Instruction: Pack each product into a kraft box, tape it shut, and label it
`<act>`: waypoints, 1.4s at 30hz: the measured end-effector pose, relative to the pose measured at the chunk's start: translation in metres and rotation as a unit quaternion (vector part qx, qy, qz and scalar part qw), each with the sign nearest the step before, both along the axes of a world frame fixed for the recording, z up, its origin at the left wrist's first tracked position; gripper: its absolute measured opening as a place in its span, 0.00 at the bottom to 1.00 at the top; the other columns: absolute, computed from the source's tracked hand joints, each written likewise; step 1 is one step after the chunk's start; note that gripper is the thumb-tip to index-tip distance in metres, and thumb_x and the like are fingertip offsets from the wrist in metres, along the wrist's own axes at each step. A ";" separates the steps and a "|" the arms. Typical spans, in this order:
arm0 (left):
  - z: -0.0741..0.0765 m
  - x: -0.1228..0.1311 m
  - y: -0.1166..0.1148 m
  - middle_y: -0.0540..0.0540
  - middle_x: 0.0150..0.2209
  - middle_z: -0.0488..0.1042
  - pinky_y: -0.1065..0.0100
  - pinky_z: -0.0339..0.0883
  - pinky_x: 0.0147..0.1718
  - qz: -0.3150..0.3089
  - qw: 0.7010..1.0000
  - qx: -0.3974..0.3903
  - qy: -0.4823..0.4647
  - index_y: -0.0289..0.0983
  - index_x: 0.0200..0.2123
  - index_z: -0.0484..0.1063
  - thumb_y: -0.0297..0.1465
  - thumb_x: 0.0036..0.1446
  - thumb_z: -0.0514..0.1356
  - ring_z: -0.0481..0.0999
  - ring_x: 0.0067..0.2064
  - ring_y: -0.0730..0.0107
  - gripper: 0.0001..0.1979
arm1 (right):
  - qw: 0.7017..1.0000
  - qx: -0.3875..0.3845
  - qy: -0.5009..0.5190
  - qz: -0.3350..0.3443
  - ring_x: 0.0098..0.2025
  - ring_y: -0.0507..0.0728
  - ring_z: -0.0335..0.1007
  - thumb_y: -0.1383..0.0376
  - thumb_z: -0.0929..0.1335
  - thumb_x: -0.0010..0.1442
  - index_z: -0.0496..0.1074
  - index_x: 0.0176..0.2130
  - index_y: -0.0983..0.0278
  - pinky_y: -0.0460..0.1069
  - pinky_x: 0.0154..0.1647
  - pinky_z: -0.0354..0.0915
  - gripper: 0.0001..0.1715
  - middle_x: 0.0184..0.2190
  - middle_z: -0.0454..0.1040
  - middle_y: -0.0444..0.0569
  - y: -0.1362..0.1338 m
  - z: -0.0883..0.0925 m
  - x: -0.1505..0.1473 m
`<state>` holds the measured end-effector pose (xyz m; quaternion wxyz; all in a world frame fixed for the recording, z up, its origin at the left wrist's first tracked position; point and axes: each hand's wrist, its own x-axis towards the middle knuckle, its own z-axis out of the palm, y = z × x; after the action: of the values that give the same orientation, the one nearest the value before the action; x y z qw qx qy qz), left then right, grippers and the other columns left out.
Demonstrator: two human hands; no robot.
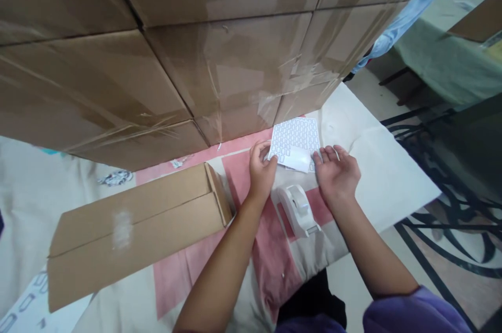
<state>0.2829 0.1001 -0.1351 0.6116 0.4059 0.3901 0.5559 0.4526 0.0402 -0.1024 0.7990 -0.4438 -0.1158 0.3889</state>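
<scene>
A white sheet of labels (296, 133), printed with rows of small blue outlines, has its near edge curled up to show a blank face. My left hand (262, 170) pinches the sheet's near left corner between thumb and fingers. At the right edge, my right hand (338, 173) lies palm up with its fingers apart; its fingertips are close to the sheet, and I cannot tell whether they touch it. Between my forearms stands a white tape dispenser (297, 210). Left of my left arm rests a long closed cardboard box (137, 228).
Stacked taped cartons (251, 71) form a wall behind the sheet. A pink and cream cloth (274, 265) covers the surface, with a white board (376, 165) on the right. Another printed sheet (58, 309) lies at lower left, near crumpled scraps (115, 178). Black ironwork (451, 239) stands at right.
</scene>
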 end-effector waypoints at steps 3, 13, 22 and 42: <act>0.000 0.000 0.001 0.42 0.60 0.72 0.60 0.68 0.61 0.003 0.992 -0.027 -0.125 0.41 0.52 0.70 0.28 0.52 0.67 0.73 0.63 0.59 0.23 | 0.994 -0.027 -0.076 0.071 0.33 0.52 0.69 0.59 0.75 0.52 0.69 0.30 0.59 0.47 0.33 0.69 0.12 0.31 0.70 0.42 -0.001 -0.002 -0.011; 0.004 0.008 -0.016 0.39 0.65 0.63 0.58 0.77 0.51 -0.102 0.987 0.116 0.052 0.40 0.49 0.77 0.26 0.58 0.61 0.75 0.59 0.56 0.15 | 0.929 -0.214 -0.211 0.215 0.43 0.61 0.78 0.42 0.74 0.57 0.79 0.36 0.61 0.57 0.55 0.71 0.25 0.37 0.82 0.49 -0.014 -0.016 -0.041; 0.004 0.006 -0.017 0.40 0.58 0.69 0.49 0.62 0.68 -0.128 0.954 0.224 0.152 0.40 0.51 0.76 0.18 0.55 0.59 0.68 0.65 0.56 0.22 | 0.913 -0.334 -0.203 0.115 0.54 0.66 0.79 0.47 0.78 0.53 0.82 0.43 0.62 0.58 0.59 0.74 0.26 0.44 0.85 0.50 -0.018 -0.005 -0.045; 0.009 0.005 -0.017 0.42 0.51 0.73 0.53 0.69 0.61 -0.086 0.953 0.241 0.165 0.41 0.49 0.77 0.25 0.58 0.64 0.74 0.57 0.57 0.15 | 0.951 -0.178 -0.201 0.156 0.33 0.54 0.68 0.59 0.71 0.56 0.75 0.30 0.60 0.49 0.37 0.68 0.07 0.28 0.73 0.40 -0.012 -0.018 -0.038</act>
<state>0.2882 0.0833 -0.1260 0.4681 0.6590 0.3039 0.5041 0.4148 0.0277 -0.1204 0.5970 -0.6239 -0.2703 0.4257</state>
